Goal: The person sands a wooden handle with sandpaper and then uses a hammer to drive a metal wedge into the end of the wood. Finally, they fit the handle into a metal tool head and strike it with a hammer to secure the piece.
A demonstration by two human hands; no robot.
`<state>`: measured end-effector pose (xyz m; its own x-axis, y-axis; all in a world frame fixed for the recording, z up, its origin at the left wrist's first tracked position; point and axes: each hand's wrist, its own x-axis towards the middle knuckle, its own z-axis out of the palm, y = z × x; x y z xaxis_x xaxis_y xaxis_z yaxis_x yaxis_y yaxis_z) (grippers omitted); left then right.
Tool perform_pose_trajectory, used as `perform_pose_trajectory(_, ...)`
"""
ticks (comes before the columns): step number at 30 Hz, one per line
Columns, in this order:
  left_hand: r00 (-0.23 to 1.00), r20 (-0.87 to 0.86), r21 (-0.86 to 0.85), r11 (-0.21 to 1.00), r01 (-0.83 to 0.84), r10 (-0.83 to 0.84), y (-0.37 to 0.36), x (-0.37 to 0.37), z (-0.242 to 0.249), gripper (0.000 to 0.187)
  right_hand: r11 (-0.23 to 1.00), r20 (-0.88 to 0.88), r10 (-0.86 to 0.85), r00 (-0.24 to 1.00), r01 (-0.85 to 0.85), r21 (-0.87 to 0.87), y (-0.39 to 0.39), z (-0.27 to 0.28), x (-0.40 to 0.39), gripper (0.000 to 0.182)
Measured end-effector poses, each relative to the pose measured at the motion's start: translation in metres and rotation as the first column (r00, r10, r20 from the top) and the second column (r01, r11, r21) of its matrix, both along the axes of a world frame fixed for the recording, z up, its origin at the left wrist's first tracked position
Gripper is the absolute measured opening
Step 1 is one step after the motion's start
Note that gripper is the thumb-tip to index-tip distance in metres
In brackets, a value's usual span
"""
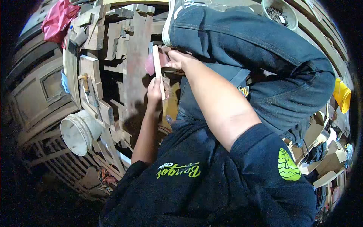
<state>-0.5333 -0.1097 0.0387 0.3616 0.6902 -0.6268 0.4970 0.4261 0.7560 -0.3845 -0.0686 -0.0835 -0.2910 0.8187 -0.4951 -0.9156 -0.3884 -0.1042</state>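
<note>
A narrow pale wooden strip (157, 62) stands out lengthwise between my hands, in the upper middle of the head view. My left hand (155, 90) is closed around its near end. My right hand (177, 60) is closed on a pinkish sheet of sandpaper (150, 65), which shows on both sides of the strip. The sheet lies against or just behind the strip; I cannot tell which. My right fingertips are partly hidden behind it.
A bent leg in dark jeans (264, 45) fills the right, its shoe (168, 26) close to my right hand. On the left are wood offcuts (94, 36), a wooden-handled tool (85, 84) and a white bucket (77, 132). Another bucket (283, 13) of small metal pieces stands upper right.
</note>
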Motion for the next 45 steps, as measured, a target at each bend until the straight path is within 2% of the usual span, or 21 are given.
perform_pose_trajectory(3,0.997,0.009,-0.089,0.993,-0.074,0.075,0.001,0.004,-0.003,0.040,0.999,-0.098,0.016,0.995,-0.011,0.049,0.003,-0.002,-0.001,0.035)
perform_pose_trajectory(4,0.975,0.083,-0.231,0.955,-0.184,0.208,-0.005,0.012,0.006,0.041,0.896,0.398,-0.220,0.891,0.023,0.444,0.033,-0.120,-0.047,0.033)
perform_pose_trajectory(5,0.928,0.137,-0.375,0.885,-0.275,0.346,-0.008,0.015,0.010,0.042,0.897,0.397,-0.219,0.891,0.023,0.442,0.044,-0.151,-0.060,0.033)
perform_pose_trajectory(7,0.911,0.168,-0.461,0.847,-0.265,0.377,0.001,-0.002,-0.002,0.044,0.877,0.384,-0.230,0.894,0.019,0.480,0.053,-0.176,-0.074,0.030)
perform_pose_trajectory(8,0.892,0.256,-0.532,0.824,-0.192,0.373,0.006,-0.010,-0.006,0.047,0.998,-0.170,-0.059,0.984,0.064,0.025,0.008,-0.042,-0.017,0.031)
perform_pose_trajectory(12,0.839,0.368,-0.638,0.766,-0.085,0.400,0.005,-0.005,0.007,0.051,0.987,-0.284,-0.127,0.950,0.092,-0.131,0.011,-0.003,-0.007,0.033)
perform_pose_trajectory(13,0.814,0.388,-0.683,0.728,-0.062,0.433,0.004,-0.005,0.009,0.051,0.987,-0.284,-0.126,0.950,0.092,-0.131,0.010,-0.005,-0.007,0.033)
perform_pose_trajectory(15,0.806,0.400,-0.690,0.722,-0.048,0.436,0.004,-0.004,0.008,0.052,0.974,-0.396,0.069,0.916,0.025,0.227,-0.001,0.009,0.002,0.030)
perform_pose_trajectory(16,0.826,0.348,-0.697,0.711,-0.088,0.443,0.005,-0.003,0.006,0.049,1.000,-0.204,0.016,0.979,-0.011,0.028,-0.009,0.039,0.011,0.030)
perform_pose_trajectory(19,0.881,0.226,-0.714,0.686,-0.141,0.416,0.004,0.003,0.007,0.046,0.999,-0.225,0.027,0.974,-0.022,0.026,-0.005,0.031,0.011,0.030)
perform_pose_trajectory(20,0.888,0.222,-0.667,0.727,-0.162,0.402,0.001,0.005,0.008,0.047,0.999,-0.099,0.008,0.995,-0.004,0.043,-0.004,0.028,0.008,0.032)
perform_pose_trajectory(23,0.924,0.190,-0.492,0.847,-0.204,0.333,-0.002,0.007,0.006,0.047,0.998,-0.095,0.063,0.993,-0.060,0.030,-0.015,0.054,0.020,0.036)
perform_pose_trajectory(25,0.982,0.002,-0.261,0.948,-0.182,0.190,0.002,0.002,0.000,0.047,0.991,-0.149,0.066,0.987,-0.047,0.126,-0.010,0.047,0.014,0.041)
perform_pose_trajectory(27,0.977,-0.043,-0.255,0.943,-0.215,0.211,-0.002,0.003,0.007,0.047,0.996,-0.043,0.020,0.999,-0.017,0.083,-0.011,0.046,0.013,0.044)
perform_pose_trajectory(29,0.906,0.189,-0.460,0.849,-0.259,0.379,-0.007,0.011,0.022,0.047,1.000,-0.055,-0.006,0.998,0.007,0.019,-0.013,0.047,0.013,0.041)
perform_pose_trajectory(30,0.862,0.335,-0.587,0.800,-0.125,0.380,-0.001,0.002,0.020,0.047,1.000,-0.087,-0.014,0.996,0.013,-0.014,-0.010,0.041,0.012,0.039)
perform_pose_trajectory(31,0.862,0.336,-0.587,0.800,-0.123,0.379,0.003,-0.001,0.019,0.047,0.999,-0.120,-0.023,0.992,0.017,-0.048,-0.007,0.030,0.010,0.039)
perform_pose_trajectory(33,0.697,0.445,-0.800,0.599,0.028,0.562,0.007,-0.006,0.018,0.048,0.997,-0.185,-0.074,0.980,0.079,0.016,-0.003,0.005,0.002,0.038)
perform_pose_trajectory(35,0.656,0.476,-0.815,0.574,0.079,0.586,0.008,-0.008,0.018,0.047,0.978,-0.321,-0.143,0.936,0.083,-0.192,-0.011,0.048,0.017,0.037)
perform_pose_trajectory(40,0.665,0.486,-0.830,0.538,0.148,0.567,0.008,-0.006,0.020,0.046,0.998,-0.295,0.010,0.956,0.010,0.065,-0.002,0.027,0.010,0.036)
perform_pose_trajectory(45,0.701,0.467,-0.820,0.560,0.116,0.539,0.007,-0.001,0.024,0.047,0.997,-0.143,0.063,0.988,-0.057,0.043,-0.012,0.043,0.014,0.041)
